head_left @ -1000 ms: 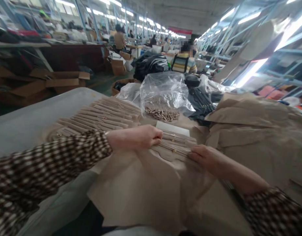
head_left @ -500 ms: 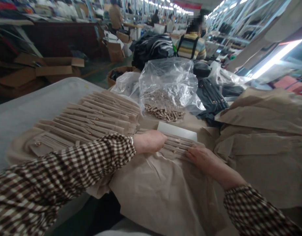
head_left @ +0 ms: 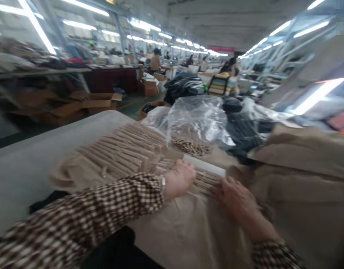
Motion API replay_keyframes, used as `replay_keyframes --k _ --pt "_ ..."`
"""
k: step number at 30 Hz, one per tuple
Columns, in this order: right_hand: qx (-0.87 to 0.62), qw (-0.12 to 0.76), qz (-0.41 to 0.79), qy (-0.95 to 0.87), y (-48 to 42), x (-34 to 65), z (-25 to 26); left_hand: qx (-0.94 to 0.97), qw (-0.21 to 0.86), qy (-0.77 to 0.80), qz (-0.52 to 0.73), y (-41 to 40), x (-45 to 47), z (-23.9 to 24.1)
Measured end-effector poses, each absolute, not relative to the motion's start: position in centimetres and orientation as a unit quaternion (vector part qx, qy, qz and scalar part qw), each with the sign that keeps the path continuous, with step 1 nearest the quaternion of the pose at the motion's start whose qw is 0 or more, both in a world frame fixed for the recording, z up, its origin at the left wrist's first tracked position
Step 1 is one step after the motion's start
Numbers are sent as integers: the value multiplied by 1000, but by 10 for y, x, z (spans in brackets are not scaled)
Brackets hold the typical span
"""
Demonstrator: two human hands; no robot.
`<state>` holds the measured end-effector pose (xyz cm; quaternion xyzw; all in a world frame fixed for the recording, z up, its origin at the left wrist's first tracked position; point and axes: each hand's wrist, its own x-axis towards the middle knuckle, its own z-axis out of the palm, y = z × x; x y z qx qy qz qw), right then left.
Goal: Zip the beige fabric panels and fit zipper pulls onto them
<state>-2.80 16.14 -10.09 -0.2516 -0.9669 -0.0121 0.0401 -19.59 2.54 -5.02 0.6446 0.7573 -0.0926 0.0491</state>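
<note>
- Two hands are resting on a small stack of beige strips (head_left: 207, 179), which is lying on a beige sheet (head_left: 185, 228) toward the near edge of the table (head_left: 34, 160).
- The left hand (head_left: 179, 180) is pressing on the stack's left end with its fingers curled down over the strips; motion blur is hiding whether they are pinching anything.
- The right hand (head_left: 235, 200) is lying flat at the stack's right end, its fingers apart and stretched out, the tips touching the strips.
- A white card (head_left: 206, 167) is showing just behind the stack, touching it.
- A long fanned row of strips (head_left: 124, 151) is spreading toward the table's left edge, just beside the left hand.
- A clear plastic bag (head_left: 200, 117) is standing behind the card toward the far edge, with small tan pieces (head_left: 192, 147) spilling at its mouth.
- A dark heap of fabric (head_left: 243, 136) is lying right of the bag, and folded beige garments (head_left: 300, 175) are piling up along the right edge.
- A person in a striped top (head_left: 224, 85) is working beyond the far edge.
</note>
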Motion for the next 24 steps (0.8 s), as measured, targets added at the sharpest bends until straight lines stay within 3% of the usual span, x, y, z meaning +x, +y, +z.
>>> replay_keyframes --k 4,7,15,24 --pt "-243 91 49 -964 145 2 -85 696 -61 715 -36 14 -188 -64" --pt "-269 138 86 -949 148 51 -91 732 -60 678 -5 7 -179 -96" --pt "-409 165 -12 -898 254 134 -67 718 -134 680 59 -11 -190 -172" --pt "-382 33 -29 -923 336 117 -38 726 -128 666 110 -3 -209 -168"
